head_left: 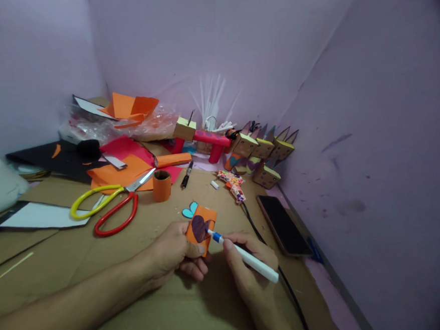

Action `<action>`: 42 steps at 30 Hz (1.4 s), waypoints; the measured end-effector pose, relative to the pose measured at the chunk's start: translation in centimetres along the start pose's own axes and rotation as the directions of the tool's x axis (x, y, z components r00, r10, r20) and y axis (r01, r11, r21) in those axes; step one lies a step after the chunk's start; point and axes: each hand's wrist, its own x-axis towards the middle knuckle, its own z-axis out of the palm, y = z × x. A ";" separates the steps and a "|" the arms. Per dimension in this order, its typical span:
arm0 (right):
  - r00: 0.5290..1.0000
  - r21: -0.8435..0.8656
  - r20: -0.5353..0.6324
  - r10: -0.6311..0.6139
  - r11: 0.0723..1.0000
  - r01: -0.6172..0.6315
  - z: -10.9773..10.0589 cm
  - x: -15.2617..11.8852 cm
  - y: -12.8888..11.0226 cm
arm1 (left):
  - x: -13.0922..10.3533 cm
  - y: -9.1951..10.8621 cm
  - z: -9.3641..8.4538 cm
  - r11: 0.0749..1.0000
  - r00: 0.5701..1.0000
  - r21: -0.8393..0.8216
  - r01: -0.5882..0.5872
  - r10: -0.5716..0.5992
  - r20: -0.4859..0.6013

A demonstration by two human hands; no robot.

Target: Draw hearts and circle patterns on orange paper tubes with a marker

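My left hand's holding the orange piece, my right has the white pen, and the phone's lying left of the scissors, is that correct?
Not quite: the head view shows the phone lying to the right of the scissors. The left hand does hold the orange piece, and the right hand the white pen.

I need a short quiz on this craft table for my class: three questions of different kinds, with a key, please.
1. Open: what does the right hand hold?
2. True or false: in this view, the scissors lie to the left of the phone.
3. Multiple choice: what colour is the heart on the orange piece in the left hand?
A) white
B) yellow
C) dark purple

Key
1. A white marker, its tip on the heart.
2. True.
3. C.
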 end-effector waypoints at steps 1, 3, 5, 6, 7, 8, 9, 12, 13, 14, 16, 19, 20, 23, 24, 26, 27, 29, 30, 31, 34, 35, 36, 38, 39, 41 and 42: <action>1.000 0.003 0.017 -0.021 1.000 0.021 0.0 0.0 0.0 | 0.0 0.0 0.0 1.000 1.000 -0.002 -0.001 0.001 -0.002; 0.999 0.018 0.032 -0.032 0.999 0.032 -0.1 -0.1 0.0 | 0.0 0.0 0.0 1.000 1.000 -0.003 -0.003 0.003 -0.003; 1.000 0.030 0.026 -0.010 1.000 0.009 -0.1 -0.2 -0.1 | 0.0 -0.1 -0.1 1.000 1.000 -0.005 -0.006 0.006 0.002; 1.000 0.032 0.016 0.007 0.999 -0.007 0.0 -0.2 -0.2 | 0.0 -0.1 -0.1 1.000 1.000 -0.006 -0.007 0.007 0.005; 1.000 0.031 0.004 0.024 0.999 -0.024 0.0 -0.2 -0.3 | 0.0 -0.1 -0.1 1.000 1.000 -0.006 -0.006 0.006 0.005; 0.999 0.031 -0.010 0.038 0.999 -0.037 0.0 -0.2 -0.3 | 0.0 -0.1 -0.1 1.000 1.000 -0.005 -0.004 0.004 0.003; 0.998 0.028 -0.022 0.051 0.998 -0.050 0.0 -0.2 -0.4 | 0.0 -0.1 -0.1 1.000 1.000 -0.003 -0.002 0.002 0.003; 0.997 0.013 -0.030 0.065 0.998 -0.064 0.0 -0.1 -0.4 | 0.0 -0.1 -0.1 1.000 1.000 0.000 0.000 0.000 0.006; 0.999 0.009 -0.011 0.049 0.999 -0.049 0.0 -0.1 -0.3 | 0.0 -0.1 -0.1 1.000 1.000 0.000 -0.002 0.002 0.008; 0.999 0.008 0.013 0.031 0.999 -0.031 0.0 -0.1 -0.3 | 0.0 -0.1 -0.1 1.000 1.000 -0.001 -0.003 0.003 0.008; 0.998 0.020 0.049 0.029 0.999 -0.030 -0.1 -0.1 -0.3 | 0.0 0.0 0.0 1.000 1.000 -0.002 -0.001 0.001 0.001; 0.990 0.059 -0.003 0.140 0.988 -0.140 -0.2 -0.2 -0.3 | -0.1 0.0 0.0 1.000 1.000 -0.008 0.003 -0.003 -0.006; 0.983 0.068 -0.039 0.178 0.982 -0.175 -0.2 -0.2 -0.2 | -0.1 0.0 0.0 1.000 1.000 -0.011 0.003 -0.003 -0.006; 0.974 0.061 -0.110 0.199 0.979 -0.193 -0.3 -0.1 -0.2 | 0.0 0.0 -0.1 1.000 1.000 -0.014 -0.001 0.001 -0.001; 0.977 0.049 -0.115 0.179 0.983 -0.174 -0.3 0.0 -0.1 | 0.0 0.0 -0.2 1.000 1.000 -0.015 -0.004 0.004 0.004; 0.986 0.024 -0.105 0.130 0.991 -0.128 -0.2 0.1 -0.1 | 0.0 -0.1 -0.2 1.000 1.000 -0.016 -0.007 0.007 0.012; 0.989 0.012 -0.097 0.112 0.994 -0.111 -0.2 0.1 -0.1 | 0.0 -0.1 -0.2 1.000 1.000 -0.016 -0.005 0.006 0.014; 0.992 -0.005 -0.083 0.094 0.996 -0.094 -0.2 0.1 -0.1 | -0.1 0.0 -0.2 1.000 1.000 -0.011 0.003 -0.003 0.012; 0.993 -0.009 -0.077 0.091 0.996 -0.092 -0.2 0.1 -0.1 | -0.1 0.0 -0.1 1.000 1.000 -0.009 0.005 -0.005 0.011; 0.993 -0.012 -0.072 0.090 0.996 -0.091 -0.2 0.1 -0.1 | -0.1 0.0 -0.1 1.000 1.000 -0.009 0.004 -0.004 0.010; 0.994 -0.020 -0.058 0.093 0.995 -0.094 -0.2 0.1 -0.2 | -0.2 0.1 0.0 1.000 1.000 -0.008 -0.002 0.002 0.014; 0.994 -0.021 -0.057 0.095 0.995 -0.097 -0.2 0.1 -0.3 | -0.2 0.0 0.0 1.000 1.000 -0.006 -0.002 0.002 0.015; 0.994 -0.020 -0.057 0.098 0.995 -0.099 -0.2 0.1 -0.3 | -0.1 0.0 0.0 1.000 1.000 -0.002 -0.003 0.003 0.013; 0.994 -0.014 -0.053 0.100 0.995 -0.100 -0.1 0.2 -0.3 | -0.1 0.0 -0.1 1.000 1.000 0.001 -0.005 0.005 0.007; 0.994 -0.012 -0.050 0.098 0.995 -0.099 -0.1 0.2 -0.3 | -0.1 -0.1 -0.1 1.000 1.000 -0.002 -0.009 0.009 0.007; 0.995 -0.014 -0.041 0.090 0.996 -0.091 -0.1 0.2 -0.3 | -0.1 -0.1 -0.1 1.000 1.000 -0.016 -0.015 0.015 0.008; 0.996 -0.018 -0.040 0.083 0.996 -0.084 -0.1 0.2 -0.2 | -0.1 -0.1 -0.1 1.000 1.000 -0.023 -0.016 0.016 0.008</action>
